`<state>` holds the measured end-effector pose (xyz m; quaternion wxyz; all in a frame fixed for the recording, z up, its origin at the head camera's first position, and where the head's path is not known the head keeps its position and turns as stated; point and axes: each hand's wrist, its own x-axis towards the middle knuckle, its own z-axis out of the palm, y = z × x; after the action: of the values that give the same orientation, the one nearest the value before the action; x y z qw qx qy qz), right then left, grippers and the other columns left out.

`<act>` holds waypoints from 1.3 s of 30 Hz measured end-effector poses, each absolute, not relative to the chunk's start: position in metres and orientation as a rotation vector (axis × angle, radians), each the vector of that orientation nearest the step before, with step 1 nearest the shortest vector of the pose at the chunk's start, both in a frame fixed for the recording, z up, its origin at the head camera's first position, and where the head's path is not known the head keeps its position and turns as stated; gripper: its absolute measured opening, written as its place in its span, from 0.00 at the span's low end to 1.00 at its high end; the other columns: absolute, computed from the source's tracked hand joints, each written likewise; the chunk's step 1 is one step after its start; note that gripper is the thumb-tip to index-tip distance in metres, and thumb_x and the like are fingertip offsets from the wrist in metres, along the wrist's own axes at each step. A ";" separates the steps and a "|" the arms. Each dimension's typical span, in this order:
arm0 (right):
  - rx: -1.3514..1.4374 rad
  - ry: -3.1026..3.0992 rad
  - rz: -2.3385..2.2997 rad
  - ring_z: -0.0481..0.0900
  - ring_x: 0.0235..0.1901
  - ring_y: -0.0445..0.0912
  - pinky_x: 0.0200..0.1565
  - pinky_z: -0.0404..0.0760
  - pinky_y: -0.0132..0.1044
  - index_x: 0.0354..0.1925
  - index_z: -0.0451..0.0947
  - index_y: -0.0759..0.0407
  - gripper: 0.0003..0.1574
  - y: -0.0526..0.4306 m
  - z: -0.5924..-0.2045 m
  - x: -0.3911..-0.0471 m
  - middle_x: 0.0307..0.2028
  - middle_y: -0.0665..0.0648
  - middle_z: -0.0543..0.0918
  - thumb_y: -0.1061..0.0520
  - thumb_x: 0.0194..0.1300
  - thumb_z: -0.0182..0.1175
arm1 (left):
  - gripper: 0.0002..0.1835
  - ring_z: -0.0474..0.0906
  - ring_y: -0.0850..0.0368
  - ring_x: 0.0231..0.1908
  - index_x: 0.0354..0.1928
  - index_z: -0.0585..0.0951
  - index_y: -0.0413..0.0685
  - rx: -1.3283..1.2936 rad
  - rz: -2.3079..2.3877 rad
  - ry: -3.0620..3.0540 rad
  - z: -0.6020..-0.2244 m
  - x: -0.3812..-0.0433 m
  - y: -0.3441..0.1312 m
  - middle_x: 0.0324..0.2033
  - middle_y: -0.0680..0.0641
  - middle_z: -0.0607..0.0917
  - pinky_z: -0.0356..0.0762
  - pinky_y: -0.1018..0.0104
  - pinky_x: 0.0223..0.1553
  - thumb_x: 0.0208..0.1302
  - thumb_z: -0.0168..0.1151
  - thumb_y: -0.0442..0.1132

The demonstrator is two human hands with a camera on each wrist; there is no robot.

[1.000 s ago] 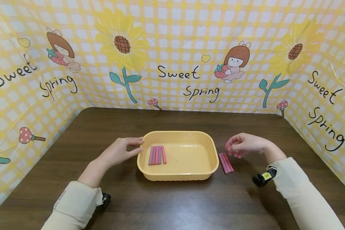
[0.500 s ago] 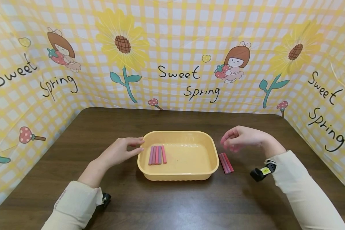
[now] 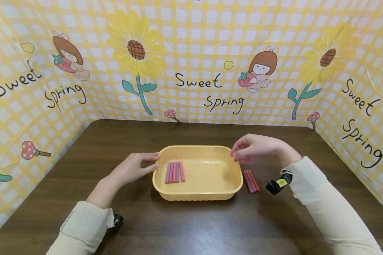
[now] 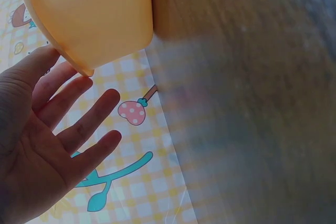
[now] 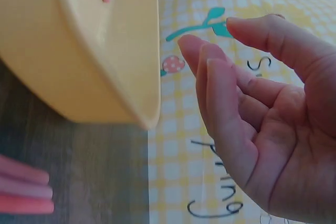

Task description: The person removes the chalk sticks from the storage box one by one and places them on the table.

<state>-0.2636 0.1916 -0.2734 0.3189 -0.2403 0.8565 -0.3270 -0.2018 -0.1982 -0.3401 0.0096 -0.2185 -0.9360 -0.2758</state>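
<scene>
- The pale yellow tub sits at the lower middle of the head view, its long side facing you, probably so that both your hands can reach it.
- Your left hand touches the left end of the tub's rim, more likely steadying it than lifting it. That grip is apart: the left wrist view shows the fingers fanned out.
- Your right hand hangs by the tub's upper right corner. Its grip is also apart, the thumb standing clear of the bent fingers with nothing between them; the right wrist view shows a gap to the rim.
- Inside the tub, towards its left end, lie five sticks, pink and purple, side by side. The row looks deliberate, perhaps to keep them tidy.
- You have three more sticks bunched on the worktop just outside the tub's right end, seemingly placed within your right hand's reach.
- Your worktop is dark brown wood grain, catching a soft sheen at the bottom centre of the frame.
- A yellow-and-white checked cloth with sunflowers and "Sweet Spring" lettering fills the upper frame and both sides, apparently screening off the room around you.
</scene>
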 end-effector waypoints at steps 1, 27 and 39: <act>-0.643 2.258 -0.848 0.78 0.32 0.42 0.39 0.81 0.33 0.48 0.76 0.66 0.19 0.188 -0.273 -0.264 0.39 0.59 0.85 0.54 0.65 0.56 | 0.21 0.74 0.43 0.59 0.56 0.78 0.40 -0.678 -0.866 -2.925 -0.340 -0.202 -0.198 0.58 0.41 0.77 0.72 0.47 0.57 0.63 0.60 0.42; -0.694 2.208 -0.710 0.81 0.32 0.41 0.40 0.84 0.35 0.43 0.78 0.61 0.15 0.106 -0.282 -0.282 0.35 0.54 0.85 0.52 0.64 0.59 | 0.22 0.75 0.44 0.58 0.56 0.78 0.41 -0.683 -0.888 -2.913 -0.342 -0.202 -0.200 0.58 0.41 0.77 0.72 0.47 0.56 0.63 0.60 0.43; -0.653 2.175 -0.687 0.80 0.31 0.40 0.40 0.83 0.34 0.44 0.79 0.61 0.15 0.080 -0.299 -0.296 0.34 0.53 0.84 0.52 0.63 0.59 | 0.22 0.75 0.45 0.57 0.56 0.78 0.41 -0.675 -0.890 -2.918 -0.341 -0.201 -0.200 0.58 0.42 0.77 0.73 0.48 0.56 0.63 0.60 0.44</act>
<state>-0.2956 0.0797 -0.2988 0.3754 -0.2550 0.8497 -0.2683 -0.2012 -0.1995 -0.3407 0.0088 -0.2160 -0.9339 -0.2848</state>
